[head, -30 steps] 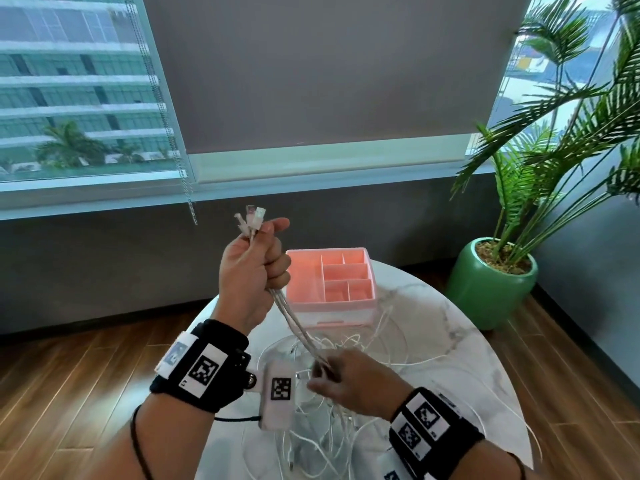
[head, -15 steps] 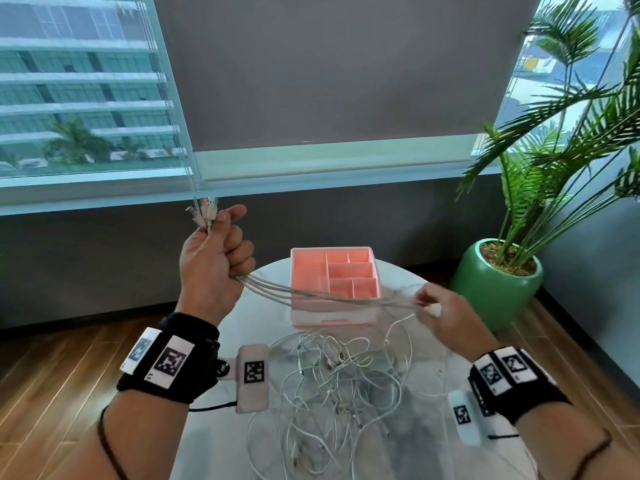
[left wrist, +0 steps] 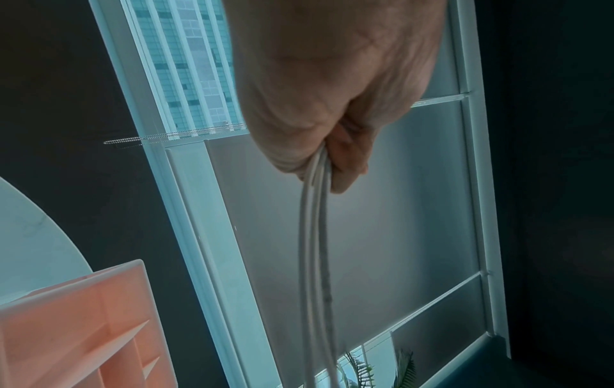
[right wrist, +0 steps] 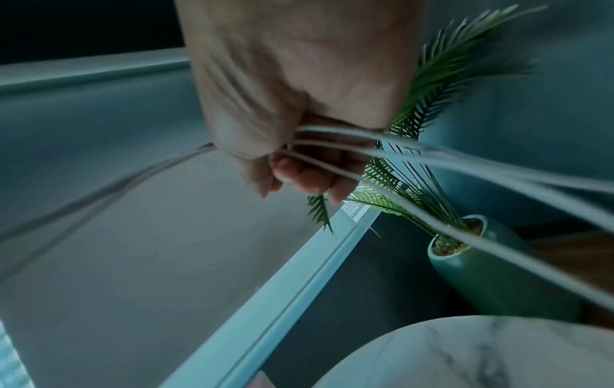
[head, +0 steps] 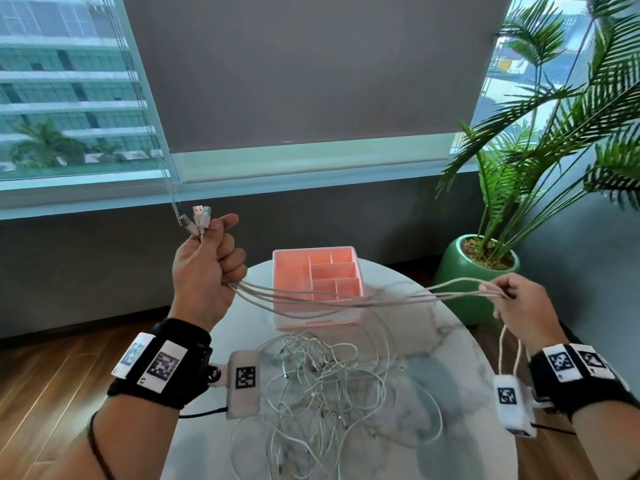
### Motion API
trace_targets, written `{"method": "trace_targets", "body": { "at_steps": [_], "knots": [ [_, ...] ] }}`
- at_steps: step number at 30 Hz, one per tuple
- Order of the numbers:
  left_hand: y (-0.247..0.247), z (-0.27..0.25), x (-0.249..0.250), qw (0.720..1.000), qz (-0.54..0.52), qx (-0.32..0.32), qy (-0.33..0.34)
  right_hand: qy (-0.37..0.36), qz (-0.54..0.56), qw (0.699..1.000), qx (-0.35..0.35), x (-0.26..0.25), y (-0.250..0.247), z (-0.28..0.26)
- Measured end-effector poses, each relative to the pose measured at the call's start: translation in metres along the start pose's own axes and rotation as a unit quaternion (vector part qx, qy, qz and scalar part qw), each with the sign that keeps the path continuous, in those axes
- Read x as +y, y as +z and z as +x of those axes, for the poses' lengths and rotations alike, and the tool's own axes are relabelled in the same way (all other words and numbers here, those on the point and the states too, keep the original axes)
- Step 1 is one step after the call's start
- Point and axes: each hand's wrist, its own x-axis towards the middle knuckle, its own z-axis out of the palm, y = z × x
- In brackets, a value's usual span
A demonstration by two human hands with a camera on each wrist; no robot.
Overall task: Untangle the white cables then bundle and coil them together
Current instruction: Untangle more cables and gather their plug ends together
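Several white cables point(head: 349, 299) stretch level between my two hands above the round marble table point(head: 446, 327). My left hand point(head: 204, 271) is raised at the left and grips their ends, with the USB plugs point(head: 199, 218) sticking up out of the fist. In the left wrist view the cables point(left wrist: 314, 262) hang down from the curled left hand point(left wrist: 332, 147). My right hand point(head: 516, 303) is out to the right and pinches the same strands; in the right wrist view they point(right wrist: 432, 168) run between its fingers point(right wrist: 299, 178). A tangled pile of white cables point(head: 329, 403) lies on the table below.
A pink compartment tray point(head: 317, 282) stands at the table's far side, under the stretched cables. A potted palm in a green pot point(head: 474, 271) is on the floor at the right. A bead chain point(head: 152, 133) hangs from the window blind behind my left hand.
My right hand has slid along the cables from near the pile, up and far out to the right, drawing them level. My left hand has kept its grip on the plug ends.
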Motion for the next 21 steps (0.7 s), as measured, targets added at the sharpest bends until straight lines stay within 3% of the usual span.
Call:
{"method": "trace_targets", "body": {
  "at_steps": [5, 8, 10, 14, 16, 19, 21],
  "knots": [
    [0.002, 0.001, -0.010, 1.000, 0.003, -0.002, -0.012, 0.018, -0.074, 0.992, -0.099, 0.031, 0.002, -0.012],
    [0.007, 0.000, -0.013, 1.000, 0.005, -0.008, -0.015, 0.053, -0.129, 0.972, -0.188, 0.048, 0.006, -0.024],
    [0.011, 0.000, -0.014, 1.000, 0.006, -0.014, -0.016, 0.088, -0.156, 0.946, -0.269, 0.057, 0.010, -0.033],
    [0.016, -0.002, -0.017, 0.999, 0.008, -0.029, -0.022, 0.106, -0.217, 0.858, -0.453, 0.059, 0.033, -0.056],
    [0.020, -0.003, -0.018, 0.999, 0.008, -0.036, -0.026, 0.069, -0.207, 0.855, -0.470, 0.039, 0.051, -0.067],
    [0.028, -0.005, -0.022, 0.999, 0.008, -0.041, -0.032, -0.046, -0.110, 0.888, -0.444, -0.016, 0.080, -0.078],
    [0.033, -0.007, -0.024, 0.998, 0.006, -0.044, -0.035, -0.122, -0.086, 0.880, -0.451, -0.051, 0.100, -0.084]
  ]
}}
